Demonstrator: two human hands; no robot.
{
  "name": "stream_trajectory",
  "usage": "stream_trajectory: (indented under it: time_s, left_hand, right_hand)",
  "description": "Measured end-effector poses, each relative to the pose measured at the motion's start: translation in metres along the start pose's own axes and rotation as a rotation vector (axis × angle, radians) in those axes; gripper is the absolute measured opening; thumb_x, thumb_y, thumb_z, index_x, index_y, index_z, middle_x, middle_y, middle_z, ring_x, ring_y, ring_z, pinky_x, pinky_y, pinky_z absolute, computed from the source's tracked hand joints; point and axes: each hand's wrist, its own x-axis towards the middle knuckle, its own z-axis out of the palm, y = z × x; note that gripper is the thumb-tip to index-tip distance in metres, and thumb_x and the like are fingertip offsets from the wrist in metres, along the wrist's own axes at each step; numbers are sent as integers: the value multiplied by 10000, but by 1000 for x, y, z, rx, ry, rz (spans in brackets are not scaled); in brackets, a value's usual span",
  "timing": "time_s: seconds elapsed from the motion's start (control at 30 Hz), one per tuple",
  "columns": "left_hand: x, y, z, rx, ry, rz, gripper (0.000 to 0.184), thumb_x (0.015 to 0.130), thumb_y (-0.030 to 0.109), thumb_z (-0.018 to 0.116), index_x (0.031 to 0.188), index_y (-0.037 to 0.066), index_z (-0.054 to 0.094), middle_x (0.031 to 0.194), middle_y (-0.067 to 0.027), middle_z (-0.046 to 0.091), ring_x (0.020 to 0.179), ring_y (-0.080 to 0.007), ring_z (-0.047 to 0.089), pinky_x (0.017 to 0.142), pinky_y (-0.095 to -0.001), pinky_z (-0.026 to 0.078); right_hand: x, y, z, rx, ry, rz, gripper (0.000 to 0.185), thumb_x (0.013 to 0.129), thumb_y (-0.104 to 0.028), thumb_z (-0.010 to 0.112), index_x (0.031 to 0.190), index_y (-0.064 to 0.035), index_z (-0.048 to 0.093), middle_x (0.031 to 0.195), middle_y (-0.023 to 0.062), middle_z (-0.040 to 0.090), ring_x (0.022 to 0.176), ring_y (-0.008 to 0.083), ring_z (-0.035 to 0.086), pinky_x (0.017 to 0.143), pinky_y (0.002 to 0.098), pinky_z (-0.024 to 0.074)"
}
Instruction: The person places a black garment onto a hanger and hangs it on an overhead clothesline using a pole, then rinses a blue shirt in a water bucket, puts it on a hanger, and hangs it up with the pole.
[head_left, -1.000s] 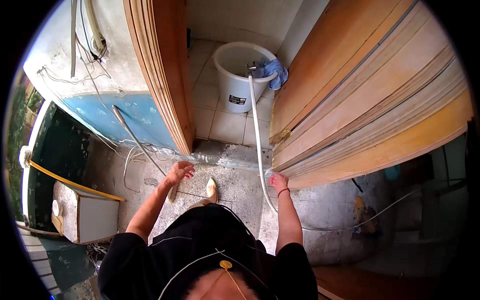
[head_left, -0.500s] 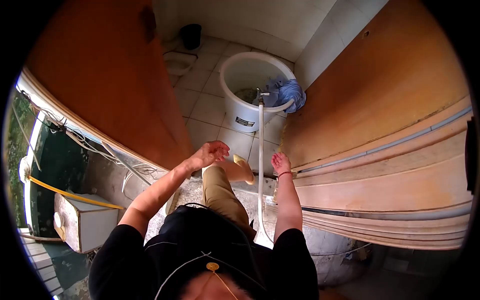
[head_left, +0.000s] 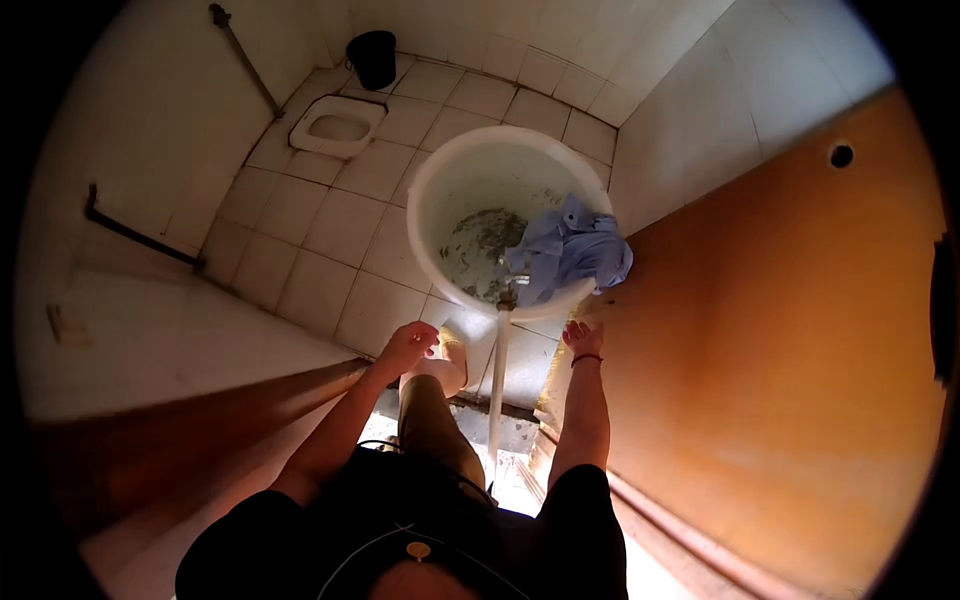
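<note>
My left hand hangs in the air above my left leg, fingers loosely curled and slightly apart, holding nothing visible. My right hand, a dark band at its wrist, is near the edge of the orange-brown door, its fingers bent but not closed on anything I can see. Ahead stands a large white tub with clear water and dark specks at its bottom. A blue garment hangs over its right rim, partly inside. A metal tap on an upright white pipe reaches over the near rim.
Beyond the tub are a squat toilet and a black bucket on the tiled floor. Dark pipes run along the left wall. A raised threshold crosses the doorway.
I have stepped forward into the doorway; the tub and garment are closer and more of the room shows. Both hands remain in front of me, the right one nearer the tub.
</note>
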Motion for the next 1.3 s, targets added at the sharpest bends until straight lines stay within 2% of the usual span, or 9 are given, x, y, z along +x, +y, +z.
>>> stream_trajectory:
  time_s: [0.17, 0.3, 0.4, 0.73, 0.77, 0.83, 0.93, 1.03, 1.3]
  left_hand:
    - [92, 52, 3, 86, -53, -43, 167, 832, 114, 504, 957, 4, 525, 807, -84, 578, 701, -136, 555, 629, -265, 468]
    - [139, 79, -3, 272, 7, -39, 178, 811, 139, 512, 929, 9, 536, 776, -80, 588, 633, -153, 574, 605, -275, 466]
    - [158, 97, 0, 280, -18, -64, 178, 814, 143, 508, 929, 9, 533, 776, -78, 589, 633, -153, 573, 607, -279, 465]
    - [189, 152, -2, 294, 5, -18, 146, 822, 144, 486, 882, 18, 528, 721, -53, 565, 621, -136, 554, 566, -269, 447]
    - [194, 162, -2, 331, 4, -43, 154, 830, 137, 484, 906, 10, 529, 742, -58, 572, 641, -135, 563, 574, -262, 451]
    - [197, 148, -6, 373, -5, -23, 161, 824, 137, 480, 910, 9, 525, 736, -57, 573, 634, -138, 563, 573, -262, 454]
    - [197, 100, -6, 461, 47, 64, 137, 804, 127, 491, 878, 21, 538, 732, -56, 574, 619, -142, 559, 572, -272, 453]
    - [182, 61, 5, 553, -102, -90, 119, 767, 132, 505, 804, 31, 556, 743, -94, 575, 648, -201, 561, 605, -335, 446]
    - [162, -55, 86, 459, -201, -142, 286, 792, 276, 491, 879, 11, 550, 839, -170, 575, 776, -287, 537, 684, -367, 400]
  right_hand:
    - [43, -66, 40, 181, 7, 205, 605, 767, -550, 424, 1198, -129, 363, 1141, 93, 447, 942, 227, 440, 773, 425, 322]
    - [144, -67, -3, -43, -150, 173, 177, 780, -273, 539, 812, -102, 570, 712, 26, 557, 674, 187, 517, 692, 414, 373]
    - [82, -82, 66, -161, 240, -61, 92, 753, -175, 526, 737, -86, 541, 636, 12, 482, 636, 150, 479, 630, 354, 395]
    - [-68, -128, 279, -141, -593, -592, 266, 639, 33, 504, 892, -48, 515, 819, 25, 524, 710, 106, 478, 589, 200, 375]
    - [-77, -116, 301, -347, -550, -654, 292, 661, 6, 516, 951, -28, 519, 841, 29, 526, 721, 111, 478, 610, 203, 378]
    - [-79, -88, 307, -1321, -320, -1541, 351, 695, -83, 522, 1039, -18, 492, 975, 162, 500, 844, 293, 481, 697, 375, 388]
    - [-70, -20, 247, -1668, -238, -1571, 363, 665, -125, 508, 1007, -12, 466, 952, 192, 490, 876, 336, 465, 745, 443, 358]
    - [-66, 36, 187, -1873, -389, -589, 438, 715, -193, 563, 1106, -23, 459, 857, 158, 590, 799, 328, 561, 703, 394, 442]
    - [-68, 13, 186, -1625, -847, -873, 198, 698, -100, 621, 891, -64, 596, 800, 109, 601, 715, 256, 589, 615, 308, 469]
